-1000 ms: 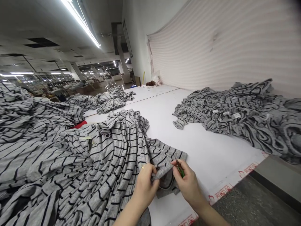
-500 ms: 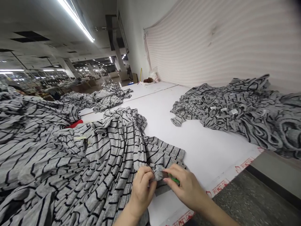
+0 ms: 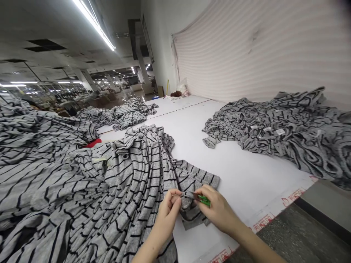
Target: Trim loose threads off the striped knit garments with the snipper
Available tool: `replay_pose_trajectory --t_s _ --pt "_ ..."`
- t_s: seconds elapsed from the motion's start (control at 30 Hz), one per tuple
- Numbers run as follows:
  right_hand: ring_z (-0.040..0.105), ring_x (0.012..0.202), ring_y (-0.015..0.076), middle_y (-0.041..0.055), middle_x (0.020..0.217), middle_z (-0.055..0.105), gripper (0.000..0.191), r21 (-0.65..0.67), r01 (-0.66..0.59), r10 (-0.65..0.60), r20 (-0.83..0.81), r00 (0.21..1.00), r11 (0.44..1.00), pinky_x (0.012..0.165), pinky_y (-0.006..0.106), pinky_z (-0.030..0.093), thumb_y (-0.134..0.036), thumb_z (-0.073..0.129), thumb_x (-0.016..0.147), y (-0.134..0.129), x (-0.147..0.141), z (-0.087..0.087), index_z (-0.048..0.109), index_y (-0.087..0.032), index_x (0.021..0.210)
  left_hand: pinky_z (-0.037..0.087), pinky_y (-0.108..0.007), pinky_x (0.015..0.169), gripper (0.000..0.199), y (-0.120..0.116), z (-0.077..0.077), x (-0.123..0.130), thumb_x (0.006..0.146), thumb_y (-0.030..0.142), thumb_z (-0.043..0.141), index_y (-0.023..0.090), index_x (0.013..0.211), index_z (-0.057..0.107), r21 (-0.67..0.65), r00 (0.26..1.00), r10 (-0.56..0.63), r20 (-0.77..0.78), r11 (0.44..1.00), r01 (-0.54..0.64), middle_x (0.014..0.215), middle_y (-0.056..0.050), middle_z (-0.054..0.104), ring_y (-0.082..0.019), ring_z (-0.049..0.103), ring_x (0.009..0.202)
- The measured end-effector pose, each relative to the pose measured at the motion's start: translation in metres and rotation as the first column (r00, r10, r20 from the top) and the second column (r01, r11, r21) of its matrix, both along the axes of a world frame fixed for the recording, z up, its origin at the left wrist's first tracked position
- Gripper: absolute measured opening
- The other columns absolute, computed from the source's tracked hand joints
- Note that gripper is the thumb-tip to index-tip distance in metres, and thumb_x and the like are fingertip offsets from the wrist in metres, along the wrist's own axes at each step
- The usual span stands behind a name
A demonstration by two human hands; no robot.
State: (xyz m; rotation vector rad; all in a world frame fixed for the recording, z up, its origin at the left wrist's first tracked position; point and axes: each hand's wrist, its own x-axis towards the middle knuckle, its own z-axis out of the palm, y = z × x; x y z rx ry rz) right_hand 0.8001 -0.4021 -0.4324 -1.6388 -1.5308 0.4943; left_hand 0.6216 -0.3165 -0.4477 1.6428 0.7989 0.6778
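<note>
**Soft grey, black-striped knit cloth (image 3: 188, 203) pinched in your left hand (image 3: 168, 211), small green-handled metal snips (image 3: 204, 200) in your right hand (image 3: 216, 210)**

The cloth you are working on sits between your two hands, near the front edge of the white sheet-covered counter (image 3: 238, 170), with its lower part spread on the surface beneath them. Your left thumb and fingers are pressed together on a gathered bit of it. Your right fingers are curled around the snips, whose blade end points left at the cloth; you cannot tell from here whether the blades are open, or whether those fingers pinch fabric too.

Just beside your left hand, a large heap of grey, black-striped knit garments (image 3: 134, 182) covers the left side, with a bright red piece (image 3: 94, 143) showing among its folds. Past it, toward the far end, lies a smaller striped pile (image 3: 128, 114). Well apart to your right, a crumpled pile of darker grey striped garments (image 3: 263, 122) with small white labels lies against a pale pink ribbed sheet (image 3: 246, 58) hung on the wall. Red printing (image 3: 264, 222) runs along the near edge.
</note>
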Motion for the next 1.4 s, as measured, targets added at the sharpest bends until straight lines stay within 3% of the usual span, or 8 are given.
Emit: replay_pose_trajectory --t_s 0.17,0.4,0.73,0.97,1.07,1.2,1.3,1.4 --pt "0.059 0.083 0.0188 0.0031 0.096 0.06 0.024 -0.034 -0.086 0.091 0.169 0.981 0.996 0.071 0.027 0.045 -0.02 0.056 0.087 -0.01 -0.001 0.009 0.062 -0.026 0.11 0.03 -0.025 0.063 0.034 0.004 -0.001 0.001 0.09 0.05 0.046 0.02 0.104 0.051 -0.101 1.0 0.017 0.023 0.995 -0.014 0.069 0.004 0.04 -0.014 0.036 0.065" --pt "0.06 0.081 0.0175 0.0028 0.096 0.063 0.022 -0.012 -0.131 0.131 0.185 0.974 0.991 0.071 0.026 0.045 -0.021 0.056 0.089 -0.004 0.003 0.008 0.065 -0.025 0.109 0.026 -0.025 0.061 0.039 0.011 -0.003 -0.001 0.089 0.053 0.045 0.02 0.109 0.046 -0.149 1.0 -0.012 0.027 0.989 0.016 0.066 0.006 0.034 -0.013 0.031 0.061" --pt "0.06 0.084 0.0187 0.0018 0.091 0.064 0.017 -0.027 -0.154 0.155 0.288 0.945 0.988 0.071 0.027 0.042 -0.02 0.058 0.088 0.0 0.003 0.009 0.066 -0.024 0.102 0.026 -0.027 0.064 0.035 0.009 0.013 0.001 0.091 0.048 0.043 0.022 0.114 0.045 -0.118 0.993 -0.084 -0.087 0.99 0.074 0.069 0.006 0.031 -0.014 0.031 0.066" --pt "0.061 0.083 0.018 0.0019 0.094 0.065 0.019 -0.034 -0.152 0.156 0.219 0.963 0.988 0.07 0.026 0.044 -0.022 0.056 0.089 0.001 0.005 0.006 0.067 -0.025 0.104 0.029 -0.025 0.062 0.034 0.011 0.009 0.004 0.09 0.047 0.047 0.023 0.115 0.048 -0.127 0.993 -0.069 -0.097 0.99 0.056 0.066 0.006 0.035 -0.013 0.035 0.063" --pt "0.061 0.083 0.0186 0.0033 0.093 0.065 0.02 -0.05 -0.093 0.099 0.144 0.985 0.994 0.072 0.028 0.045 -0.026 0.05 0.092 0.003 0.016 0.0 0.068 -0.025 0.1 0.037 -0.026 0.067 0.033 0.015 0.01 0.002 0.088 0.047 0.052 0.023 0.11 0.049 -0.173 0.999 -0.037 0.008 0.984 0.038 0.066 0.005 0.047 -0.015 0.048 0.067" --pt "0.061 0.094 0.0214 0.0051 0.102 0.064 0.021 -0.121 -0.024 0.014 -0.08 0.997 0.992 0.079 0.03 0.048 -0.033 0.055 0.088 -0.003 0.036 -0.012 0.064 -0.023 0.103 0.044 -0.027 0.066 0.03 0.034 0.024 -0.009 0.084 0.048 0.057 0.026 0.1 0.043 -0.31 0.953 0.183 0.242 0.945 -0.103 0.067 0.005 0.056 -0.015 0.056 0.062" --pt "0.059 0.103 0.0216 0.0054 0.111 0.062 0.026 -0.16 -0.091 0.068 -0.144 0.987 0.983 0.084 0.03 0.048 -0.021 0.054 0.083 -0.017 0.035 -0.023 0.057 -0.023 0.109 0.038 -0.022 0.051 0.027 0.05 0.032 -0.017 0.086 0.051 0.051 0.026 0.096 0.046 -0.154 0.933 0.293 0.208 0.952 -0.264 0.058 0.008 0.046 -0.01 0.043 0.045" --pt "0.061 0.092 0.0214 0.0034 0.102 0.062 0.036 -0.238 -0.144 0.165 0.07 0.984 0.96 0.079 0.032 0.049 -0.007 0.05 0.075 -0.031 0.025 -0.035 0.057 -0.024 0.107 0.037 -0.022 0.052 0.027 0.055 0.033 -0.019 0.081 0.047 0.06 0.022 0.087 0.055 -0.016 0.965 0.229 0.128 0.973 -0.229 0.059 0.006 0.046 -0.01 0.043 0.051"
